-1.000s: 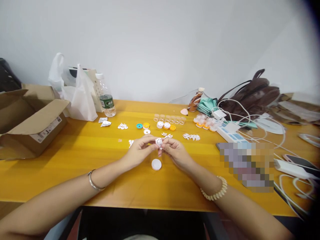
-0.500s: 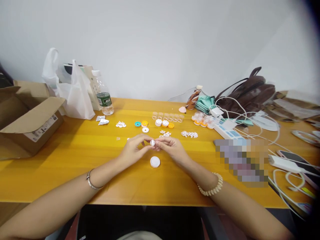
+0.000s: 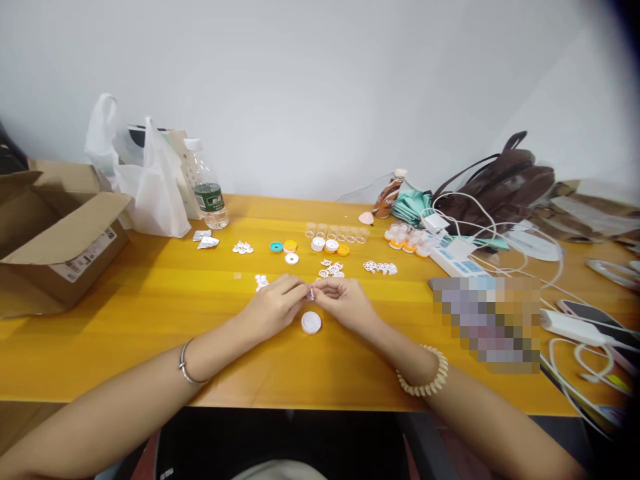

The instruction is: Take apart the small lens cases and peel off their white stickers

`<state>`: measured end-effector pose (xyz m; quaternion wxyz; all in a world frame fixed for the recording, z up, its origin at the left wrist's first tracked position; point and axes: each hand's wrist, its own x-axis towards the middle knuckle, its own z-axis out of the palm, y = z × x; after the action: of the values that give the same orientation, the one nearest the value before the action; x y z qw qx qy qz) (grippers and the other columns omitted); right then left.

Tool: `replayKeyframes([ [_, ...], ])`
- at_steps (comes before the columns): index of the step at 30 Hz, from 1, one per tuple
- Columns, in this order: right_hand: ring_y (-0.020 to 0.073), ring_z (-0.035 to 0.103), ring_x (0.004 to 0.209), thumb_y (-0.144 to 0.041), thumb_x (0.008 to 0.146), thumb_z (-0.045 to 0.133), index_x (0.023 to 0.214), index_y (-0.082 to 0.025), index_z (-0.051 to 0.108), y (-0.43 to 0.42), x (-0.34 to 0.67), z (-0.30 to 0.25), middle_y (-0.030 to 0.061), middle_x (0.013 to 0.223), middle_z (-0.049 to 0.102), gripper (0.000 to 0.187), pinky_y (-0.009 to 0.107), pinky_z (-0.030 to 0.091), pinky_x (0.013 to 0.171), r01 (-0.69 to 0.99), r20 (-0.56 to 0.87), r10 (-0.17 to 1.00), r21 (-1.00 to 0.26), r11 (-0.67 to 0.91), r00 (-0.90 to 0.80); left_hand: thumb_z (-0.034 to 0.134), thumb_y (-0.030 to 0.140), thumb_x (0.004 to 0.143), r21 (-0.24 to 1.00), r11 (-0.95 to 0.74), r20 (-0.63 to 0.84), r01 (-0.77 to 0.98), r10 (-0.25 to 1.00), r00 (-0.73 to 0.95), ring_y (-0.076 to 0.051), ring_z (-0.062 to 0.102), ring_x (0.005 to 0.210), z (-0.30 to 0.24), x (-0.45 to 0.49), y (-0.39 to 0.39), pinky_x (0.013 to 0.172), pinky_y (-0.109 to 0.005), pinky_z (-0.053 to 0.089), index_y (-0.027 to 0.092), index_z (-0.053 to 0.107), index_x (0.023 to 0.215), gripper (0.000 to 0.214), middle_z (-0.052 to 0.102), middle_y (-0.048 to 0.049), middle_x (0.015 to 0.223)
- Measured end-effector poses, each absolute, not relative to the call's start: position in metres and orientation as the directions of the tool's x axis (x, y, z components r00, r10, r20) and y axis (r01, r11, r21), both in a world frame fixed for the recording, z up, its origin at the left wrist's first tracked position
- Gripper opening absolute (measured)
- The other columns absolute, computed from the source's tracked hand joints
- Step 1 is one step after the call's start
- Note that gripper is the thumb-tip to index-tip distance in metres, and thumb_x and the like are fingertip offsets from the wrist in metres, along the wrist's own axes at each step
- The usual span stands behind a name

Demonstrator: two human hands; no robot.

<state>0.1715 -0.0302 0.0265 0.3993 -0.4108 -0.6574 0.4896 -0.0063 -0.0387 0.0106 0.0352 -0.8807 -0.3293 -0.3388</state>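
My left hand (image 3: 274, 305) and my right hand (image 3: 344, 303) meet over the middle of the yellow table (image 3: 150, 313). Both pinch one small white perforated piece (image 3: 311, 293) between their fingertips. A round white cap (image 3: 311, 323) lies on the table just below the hands. More small white pieces (image 3: 331, 269) lie scattered right behind my fingers, and another little cluster (image 3: 261, 281) sits beside my left hand.
Coloured and white caps (image 3: 290, 246), clear small cups (image 3: 336, 233) and more white pieces (image 3: 381, 267) lie further back. An open cardboard box (image 3: 55, 233), white plastic bag (image 3: 147, 187) and water bottle (image 3: 206, 190) stand left. A power strip (image 3: 457, 257), cables and brown bag (image 3: 495, 187) crowd the right.
My hands have lowered toward the table with the small white piece, now just above the white cap. The camera view shifted slightly.
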Motion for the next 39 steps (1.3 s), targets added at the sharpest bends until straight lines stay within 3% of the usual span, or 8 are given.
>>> replayKeyframes([
  [11,0.0149,0.063,0.062,-0.019,0.069,0.054,0.07,-0.019,0.07,-0.029,0.17,0.019,-0.0001,0.066,0.069,0.016,0.027,0.052,0.061,0.243,0.236,0.926,-0.919,0.312,-0.294,0.041,0.017,0.089,0.131,-0.759,0.624,0.638,0.563,0.542,-0.014,0.055,0.073,0.007,-0.003,-0.039,0.067,-0.026,0.046,0.016,0.059,0.089,0.018,0.058,-0.0058,0.079],
  [14,0.0149,0.063,0.064,-0.022,0.071,0.057,0.073,-0.019,0.069,-0.029,0.172,0.022,0.0003,0.07,0.069,0.013,0.028,0.051,0.063,0.214,0.249,0.918,-0.922,0.322,-0.31,0.043,0.016,0.088,0.21,-0.774,0.625,0.598,0.576,0.527,-0.015,0.056,0.078,0.01,-0.005,-0.038,0.071,-0.027,0.047,0.017,0.058,0.091,0.016,0.059,-0.0058,0.083],
  [21,0.0112,0.06,0.063,-0.035,0.078,0.056,0.072,-0.017,0.061,-0.025,0.172,0.026,-0.0002,0.067,0.064,0.02,0.025,0.05,0.065,0.035,0.17,0.92,-0.98,0.195,-0.353,0.05,0.02,0.085,0.529,-0.722,0.592,0.446,0.69,0.415,-0.015,0.059,0.083,0.017,-0.006,-0.037,0.077,-0.029,0.048,0.016,0.056,0.093,0.011,0.063,-0.005,0.087],
  [25,0.012,0.06,0.069,-0.034,0.081,0.055,0.087,-0.019,0.058,-0.026,0.175,0.024,0.0006,0.073,0.063,0.017,0.028,0.048,0.07,0.075,0.29,0.891,-0.939,0.335,-0.348,0.053,0.025,0.083,0.645,-0.652,0.552,0.399,0.758,0.346,-0.015,0.06,0.082,0.016,-0.004,-0.039,0.078,-0.03,0.049,0.017,0.057,0.094,0.014,0.063,-0.0043,0.088],
  [29,0.0143,0.058,0.077,-0.028,0.079,0.058,0.111,-0.022,0.053,-0.031,0.178,0.029,0.0033,0.085,0.062,0.032,0.032,0.048,0.076,0.164,0.485,0.768,-0.791,0.589,-0.418,0.053,0.025,0.083,0.67,-0.629,0.53,0.393,0.777,0.341,-0.016,0.06,0.084,0.017,-0.004,-0.04,0.079,-0.03,0.048,0.017,0.057,0.096,0.015,0.064,-0.0047,0.09],
  [33,0.0158,0.058,0.075,-0.027,0.079,0.059,0.102,-0.023,0.06,-0.033,0.178,0.032,0.0039,0.085,0.063,0.023,0.034,0.048,0.075,0.222,0.566,0.682,-0.671,0.708,-0.464,0.054,0.024,0.083,0.705,-0.612,0.519,0.358,0.79,0.326,-0.015,0.06,0.083,0.017,-0.005,-0.039,0.079,-0.029,0.048,0.016,0.058,0.094,0.014,0.065,-0.0041,0.088],
  [39,0.0147,0.059,0.079,-0.025,0.078,0.062,0.098,-0.022,0.058,-0.028,0.179,0.027,0.0034,0.089,0.064,0.02,0.031,0.049,0.076,0.178,0.563,0.703,-0.711,0.68,-0.436,0.058,0.024,0.08,0.85,-0.485,0.429,0.205,0.864,0.264,-0.014,0.061,0.081,0.014,-0.003,-0.035,0.08,-0.028,0.048,0.015,0.057,0.092,0.016,0.065,-0.0043,0.087],
])
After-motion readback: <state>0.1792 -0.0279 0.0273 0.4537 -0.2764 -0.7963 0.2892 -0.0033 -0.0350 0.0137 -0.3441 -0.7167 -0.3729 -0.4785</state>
